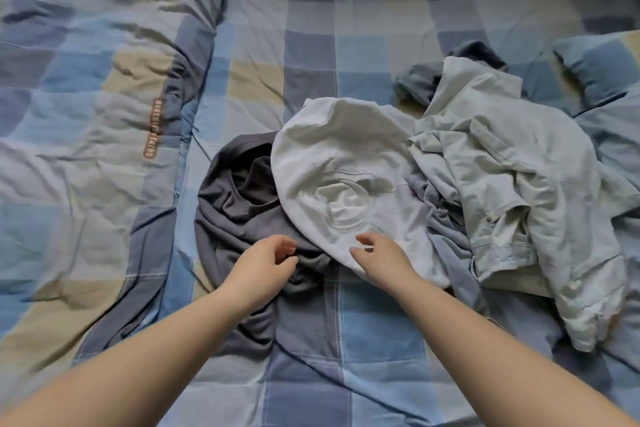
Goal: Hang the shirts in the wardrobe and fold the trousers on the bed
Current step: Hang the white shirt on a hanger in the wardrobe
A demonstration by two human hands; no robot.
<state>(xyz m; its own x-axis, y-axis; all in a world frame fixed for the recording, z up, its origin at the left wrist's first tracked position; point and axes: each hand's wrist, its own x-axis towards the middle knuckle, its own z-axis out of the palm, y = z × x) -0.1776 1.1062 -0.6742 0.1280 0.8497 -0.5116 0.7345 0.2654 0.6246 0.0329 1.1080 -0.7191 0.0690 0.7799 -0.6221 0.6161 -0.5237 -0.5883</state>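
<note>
Both bare forearms reached forward side by side over the bed (311, 340). Left hand (263, 263) hovered with fingers loosely curled, thumb apart, gripping nothing. Right hand (381, 256) was just beside it, fingers loosely curled too, palm facing the left hand, holding nothing.

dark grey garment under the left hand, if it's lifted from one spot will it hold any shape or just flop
Probably it just flops: the dark grey garment lies in soft, deep folds with no stiff edge. It looks thin and likely light. One side runs under the white garment, so lifting may drag that along. The left hand hovers over it, gripping nothing.
</note>
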